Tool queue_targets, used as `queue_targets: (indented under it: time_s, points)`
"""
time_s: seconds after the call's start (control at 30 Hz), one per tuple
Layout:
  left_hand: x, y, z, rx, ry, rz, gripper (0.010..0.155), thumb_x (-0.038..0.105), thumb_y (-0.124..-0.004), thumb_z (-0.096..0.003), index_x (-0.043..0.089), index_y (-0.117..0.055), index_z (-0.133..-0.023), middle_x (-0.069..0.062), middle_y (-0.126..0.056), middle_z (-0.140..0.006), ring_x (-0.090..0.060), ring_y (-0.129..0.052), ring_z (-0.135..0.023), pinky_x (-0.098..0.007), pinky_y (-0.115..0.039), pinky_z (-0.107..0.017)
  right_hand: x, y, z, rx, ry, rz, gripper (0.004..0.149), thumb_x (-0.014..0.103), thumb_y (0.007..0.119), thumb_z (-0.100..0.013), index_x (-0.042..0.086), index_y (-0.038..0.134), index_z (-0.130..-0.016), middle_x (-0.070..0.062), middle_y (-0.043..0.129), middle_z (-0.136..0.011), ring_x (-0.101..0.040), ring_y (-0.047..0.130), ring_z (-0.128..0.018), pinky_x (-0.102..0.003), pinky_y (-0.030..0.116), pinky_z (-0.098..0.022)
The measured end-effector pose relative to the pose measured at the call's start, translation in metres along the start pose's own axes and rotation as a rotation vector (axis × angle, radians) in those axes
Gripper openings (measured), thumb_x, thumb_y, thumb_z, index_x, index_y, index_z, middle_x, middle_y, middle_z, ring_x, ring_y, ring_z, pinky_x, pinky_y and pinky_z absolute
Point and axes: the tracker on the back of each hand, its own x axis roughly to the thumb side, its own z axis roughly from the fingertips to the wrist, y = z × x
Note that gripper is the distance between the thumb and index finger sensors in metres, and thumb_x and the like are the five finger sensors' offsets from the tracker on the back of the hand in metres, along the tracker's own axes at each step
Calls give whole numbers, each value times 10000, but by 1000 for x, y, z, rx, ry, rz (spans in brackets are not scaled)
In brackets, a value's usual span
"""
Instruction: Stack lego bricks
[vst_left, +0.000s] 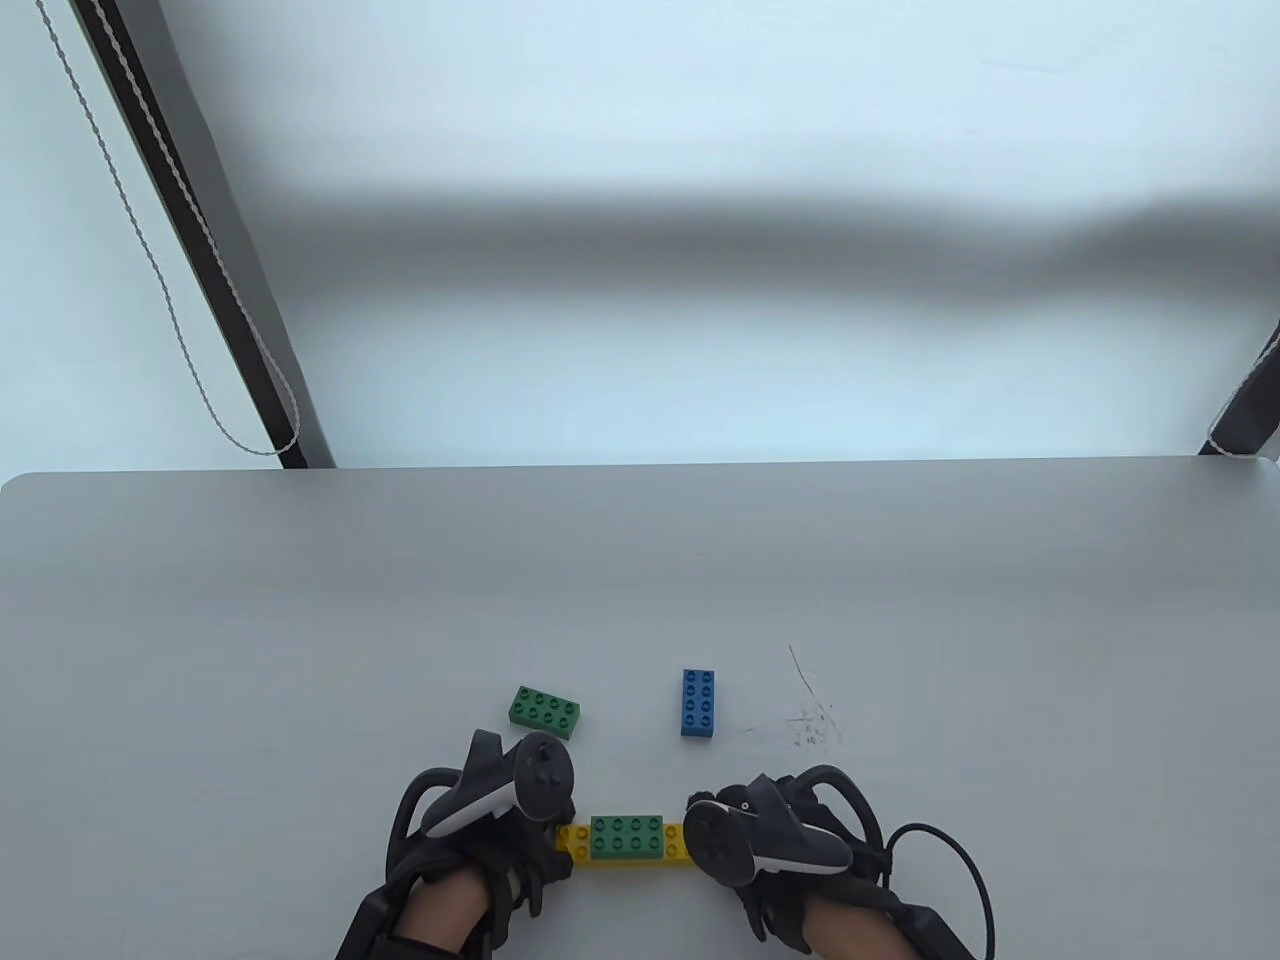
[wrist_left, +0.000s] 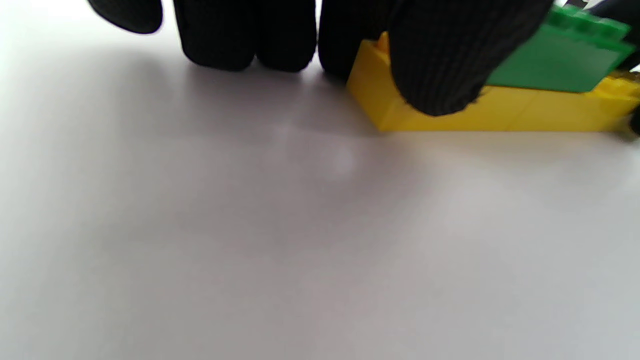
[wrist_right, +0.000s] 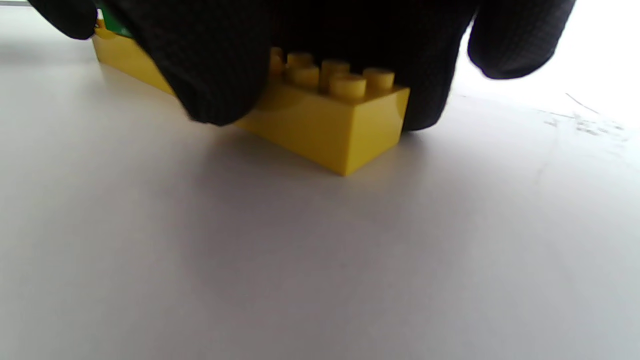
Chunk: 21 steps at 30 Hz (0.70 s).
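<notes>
Table view: both hands on the yellow base

Near table edge: long glossy yellow brick (vst_left: 628, 857), studded, green brick (vst_left: 627, 836) pressed atop. Left hand (vst_left: 497, 815) and right hand (vst_left: 770, 835), knit-gloved, pinch its ends. Farther: loose green brick (vst_left: 545, 711), blue brick (vst_left: 698, 703).

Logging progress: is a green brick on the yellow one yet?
Yes. One green brick sits on the yellow brick, studs up; its ends stay bare.
</notes>
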Motion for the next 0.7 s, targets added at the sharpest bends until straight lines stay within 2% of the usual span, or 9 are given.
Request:
queue_targets:
  time_s: [0.47, 0.7]
  points:
    - [-5, 4, 0, -26, -17, 38, 677, 509, -839, -383, 293, -625, -988, -57, -618, -1051, -321, -630, -936, -628, -528, -709, -3, -3, 1, 15, 7, -41, 711, 422, 887, -333, 141, 662, -947, -119, 833, -898, -392, 905, -755, -614, 727, -569]
    - [-19, 12, 1, 59, -27, 135, 650, 490, -848, -379, 271, -684, -969, -75, -726, -1033, -328, -734, -911, -621, -590, -689, -9, -12, 5, -20, 20, -93, 734, 459, 876, -333, 144, 648, -956, -127, 811, -923, -401, 890, -777, -623, 716, -576]
